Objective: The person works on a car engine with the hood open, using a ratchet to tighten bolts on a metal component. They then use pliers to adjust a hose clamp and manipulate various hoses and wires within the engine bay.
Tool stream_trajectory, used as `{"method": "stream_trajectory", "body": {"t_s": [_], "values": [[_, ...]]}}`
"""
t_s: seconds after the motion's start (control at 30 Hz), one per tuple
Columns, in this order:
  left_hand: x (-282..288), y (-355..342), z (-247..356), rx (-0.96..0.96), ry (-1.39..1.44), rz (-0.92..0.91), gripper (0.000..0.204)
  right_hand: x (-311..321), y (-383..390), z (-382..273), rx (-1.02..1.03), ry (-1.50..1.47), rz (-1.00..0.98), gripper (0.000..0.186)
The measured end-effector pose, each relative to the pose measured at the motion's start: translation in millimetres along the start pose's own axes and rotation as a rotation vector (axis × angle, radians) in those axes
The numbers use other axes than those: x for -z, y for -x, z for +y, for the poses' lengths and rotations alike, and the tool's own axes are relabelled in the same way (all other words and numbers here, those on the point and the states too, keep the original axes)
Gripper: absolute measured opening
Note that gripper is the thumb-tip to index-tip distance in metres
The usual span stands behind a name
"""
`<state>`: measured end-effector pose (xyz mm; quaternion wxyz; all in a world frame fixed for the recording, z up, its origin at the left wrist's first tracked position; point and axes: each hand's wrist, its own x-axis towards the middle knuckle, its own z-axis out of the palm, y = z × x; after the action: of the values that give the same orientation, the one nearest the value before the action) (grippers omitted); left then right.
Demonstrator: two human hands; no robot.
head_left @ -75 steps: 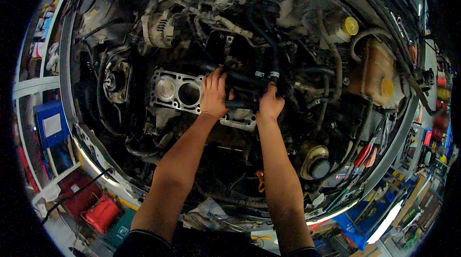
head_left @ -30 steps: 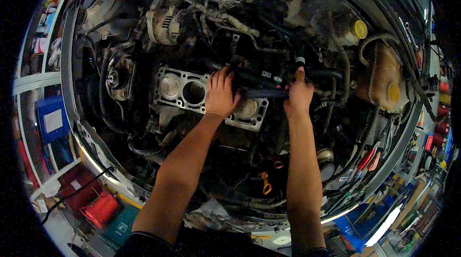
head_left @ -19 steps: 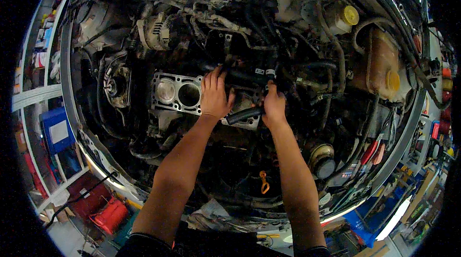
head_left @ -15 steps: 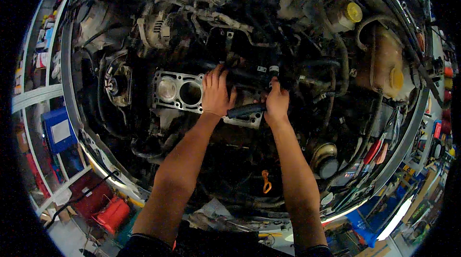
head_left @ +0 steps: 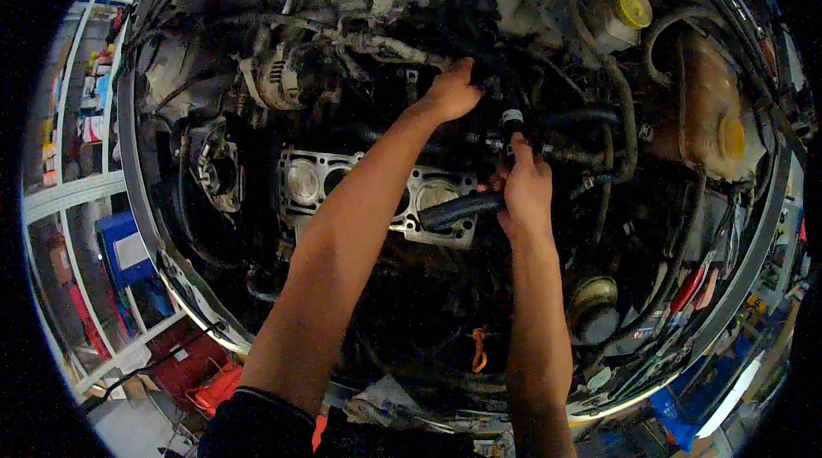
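Observation:
My right hand (head_left: 528, 184) is wrapped round a bent black hose (head_left: 462, 211). One end of the hose hangs over the right part of the engine block (head_left: 351, 169); a black piece with a pale band (head_left: 512, 116) sticks up past my thumb and seems to be its other end. My left hand (head_left: 455, 92) has reached across the block to the dark hoses and wiring behind it. Its fingers are curled there, and what they grip, if anything, is hidden. Round cylinder bores show in the block's top face, partly covered by my left forearm.
An alternator (head_left: 278, 80) sits at the back left. On the right are a brown coolant tank (head_left: 711, 107) and a reservoir with a yellow cap (head_left: 634, 8). An orange hook-like piece (head_left: 479, 350) lies near the front. Shelves (head_left: 77, 188) stand at left.
My left hand has left the block's top and moved back and right, behind it. My right hand has shifted slightly right with the black hose. The view has shifted a little.

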<state>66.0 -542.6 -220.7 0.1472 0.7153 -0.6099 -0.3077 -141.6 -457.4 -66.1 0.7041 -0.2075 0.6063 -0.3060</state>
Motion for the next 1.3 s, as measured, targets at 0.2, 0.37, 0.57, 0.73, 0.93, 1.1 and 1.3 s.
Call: {"method": "stream_trajectory", "body": {"t_s": [0.2,0.37,0.57,0.73,0.93,1.1,1.3], "values": [[31,6,76,0.014,-0.138,-0.07,0.05,24,4,-23,-0.019,-0.121,0.064,0.034],[38,34,8,-0.465,-0.185,0.477,0.027,15,-1,20,-0.06,-0.155,0.074,0.033],[12,23,59,-0.101,-0.025,0.337,0.028,37,-38,83,-0.01,-0.083,0.331,0.037],[18,52,62,-0.288,-0.101,0.346,0.06,42,-6,61,-0.074,-0.24,0.181,0.041],[55,187,2,-0.023,-0.268,0.516,0.052,26,38,66,-0.215,-0.176,0.172,0.071],[28,193,-25,0.056,-0.388,0.615,0.045,28,36,83,-0.206,-0.217,0.075,0.081],[30,193,-26,0.088,-0.37,0.597,0.044,39,48,80,-0.205,-0.242,0.071,0.074]]}}
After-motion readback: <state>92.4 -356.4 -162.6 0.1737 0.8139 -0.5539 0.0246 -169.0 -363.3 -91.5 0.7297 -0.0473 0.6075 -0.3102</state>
